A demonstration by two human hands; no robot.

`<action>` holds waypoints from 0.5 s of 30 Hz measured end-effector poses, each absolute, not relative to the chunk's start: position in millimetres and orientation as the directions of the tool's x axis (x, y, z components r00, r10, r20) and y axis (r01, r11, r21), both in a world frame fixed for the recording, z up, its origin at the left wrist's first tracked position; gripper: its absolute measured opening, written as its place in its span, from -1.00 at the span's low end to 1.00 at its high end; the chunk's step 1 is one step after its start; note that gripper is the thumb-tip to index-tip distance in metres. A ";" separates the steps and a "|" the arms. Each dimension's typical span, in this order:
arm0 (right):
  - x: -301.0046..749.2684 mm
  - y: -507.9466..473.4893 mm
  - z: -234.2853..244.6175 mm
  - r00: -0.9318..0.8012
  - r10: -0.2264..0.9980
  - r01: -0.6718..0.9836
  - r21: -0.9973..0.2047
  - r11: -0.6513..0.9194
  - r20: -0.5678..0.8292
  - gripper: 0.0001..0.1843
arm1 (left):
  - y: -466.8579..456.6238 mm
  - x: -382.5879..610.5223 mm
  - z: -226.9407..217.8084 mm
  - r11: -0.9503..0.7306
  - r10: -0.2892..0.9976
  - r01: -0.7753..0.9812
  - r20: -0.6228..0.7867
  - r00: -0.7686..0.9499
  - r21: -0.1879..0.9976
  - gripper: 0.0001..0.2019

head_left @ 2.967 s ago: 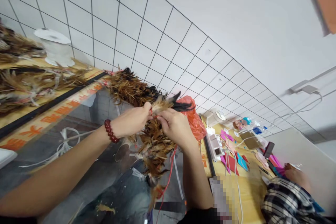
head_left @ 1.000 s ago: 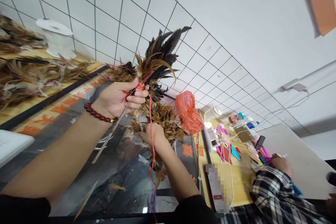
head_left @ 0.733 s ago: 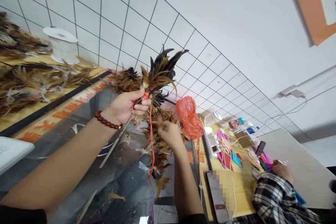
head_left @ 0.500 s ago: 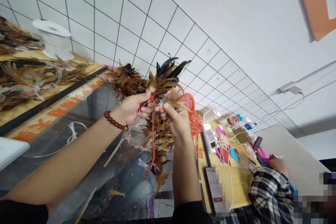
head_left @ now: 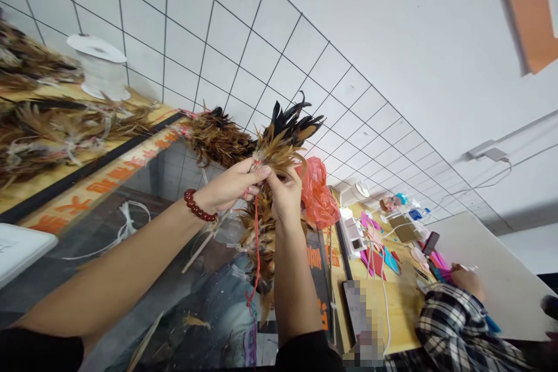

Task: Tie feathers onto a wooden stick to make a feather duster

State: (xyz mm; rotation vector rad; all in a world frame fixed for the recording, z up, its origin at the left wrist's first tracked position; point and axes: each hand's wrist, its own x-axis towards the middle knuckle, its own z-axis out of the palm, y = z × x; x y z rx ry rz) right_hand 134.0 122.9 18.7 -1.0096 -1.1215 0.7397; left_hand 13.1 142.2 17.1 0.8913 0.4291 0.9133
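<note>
Since half a second ago the right hand (head_left: 285,195) has closed the gap and now presses its small tuft of brown feathers against the feather bundle (head_left: 282,138) that the left hand (head_left: 233,186) holds up; the two hands touch at the fingertips.

At the far left, brown feather bunches (head_left: 52,128) tied with pale strips lie on a wooden shelf (head_left: 26,189), and a white spool (head_left: 99,67) stands behind them against the wire grid wall (head_left: 244,23). Orange characters run along the shelf's front edge. Below it is a glass surface with white cord (head_left: 126,225) lying on it.

The left forearm reaches up from the lower left, with a bracelet of dark red beads (head_left: 198,207) at the wrist. That hand is clenched around the bound base of the bundle, whose brown and black feathers fan upward and to the right. A thin pale stick (head_left: 204,242) slants down from under the left hand. A red string (head_left: 256,256) hangs down from the grip between the two forearms, in front of a long hanging mass of brown feathers.

The right hand pinches feathers at the bundle's base, fingers curled tight. Just right of it hangs an orange-red plastic bag (head_left: 317,195). Further right a wooden table (head_left: 392,296) carries pink and red paper pieces, a phone and white cables. At the lower right another person's plaid sleeve (head_left: 457,331) and hand (head_left: 468,280) rest on that table.
</note>
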 end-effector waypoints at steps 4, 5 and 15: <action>136.0 117.7 24.5 0.257 0.900 0.009 -0.932 0.361 0.351 -0.76 | 143.9 9.3 15.1 0.283 0.772 -0.436 0.066 0.632 0.854 -0.63; 137.8 116.5 26.2 0.240 0.903 0.018 -0.932 0.362 0.355 -0.78 | 144.0 8.7 15.2 0.273 0.764 -0.425 0.074 0.641 0.863 -0.62; 143.7 102.3 11.2 0.105 0.959 -0.021 -0.964 0.266 0.262 -0.57 | 143.6 12.1 12.2 0.051 0.828 -0.444 0.211 0.520 0.895 -0.63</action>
